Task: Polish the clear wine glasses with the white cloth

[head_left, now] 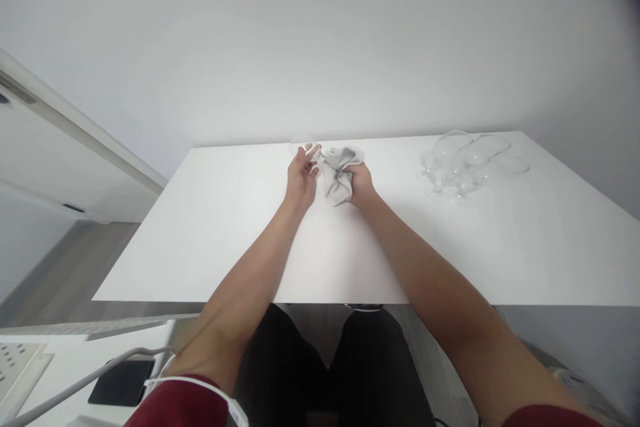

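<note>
My left hand (301, 177) holds a clear wine glass (304, 146) near the far edge of the white table (210, 240), fingers curled around it. Just to its right, my right hand (361, 181) is closed on a crumpled grey cloth (339, 172) that lies against the glass. Both arms reach out over the middle of the table.
Several clear wine glasses (467, 160) stand grouped at the far right of the table. A white wall rises behind. At the lower left lie a black flat object (123, 381) and a grey cable (75, 383) on a lower white surface.
</note>
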{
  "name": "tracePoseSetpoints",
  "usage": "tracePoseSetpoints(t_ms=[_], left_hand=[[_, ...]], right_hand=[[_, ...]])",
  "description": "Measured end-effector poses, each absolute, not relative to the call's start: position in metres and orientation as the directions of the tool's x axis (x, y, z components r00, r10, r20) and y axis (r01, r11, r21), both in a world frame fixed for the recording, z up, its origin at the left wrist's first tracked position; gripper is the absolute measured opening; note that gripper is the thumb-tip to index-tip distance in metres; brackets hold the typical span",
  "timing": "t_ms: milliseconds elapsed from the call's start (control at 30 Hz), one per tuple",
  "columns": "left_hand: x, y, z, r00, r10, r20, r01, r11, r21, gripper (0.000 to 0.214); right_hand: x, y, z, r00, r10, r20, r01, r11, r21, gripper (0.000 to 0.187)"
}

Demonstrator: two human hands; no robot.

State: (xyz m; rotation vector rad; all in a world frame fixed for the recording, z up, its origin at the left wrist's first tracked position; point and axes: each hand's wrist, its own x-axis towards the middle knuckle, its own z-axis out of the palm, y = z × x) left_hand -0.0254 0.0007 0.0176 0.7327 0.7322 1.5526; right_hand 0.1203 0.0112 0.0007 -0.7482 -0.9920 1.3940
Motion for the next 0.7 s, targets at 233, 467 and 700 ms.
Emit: tracePoseSetpoints(t_ms=[233, 467, 700], left_hand=[[-0.02, -0.005, 0.025, -0.144, 0.988, 0.05, -0.649, -0.133, 0.749, 0.041], [-0.022, -0.004, 0.024, -0.126, 0.986, 0.107, -0.64, -0.164, 0.751, 0.042], [-0.019, -0.008, 0.025, -0.103, 0.98, 0.172, -0.539, -0.2, 0.818, 0.046]], right_hand=[[0.117, 0.014, 0.01, -0.048, 0.995, 0.088, -0.553, 0.047, -0.832, 0.04], [0.109, 0.009, 0.002, -0.099, 0.992, 0.079, -0.291, 0.047, -0.955, 0.031], [0.111, 0.006, 0.007, 0.187, 0.892, 0.412, -0.187, 0.444, -0.876, 0.036]])
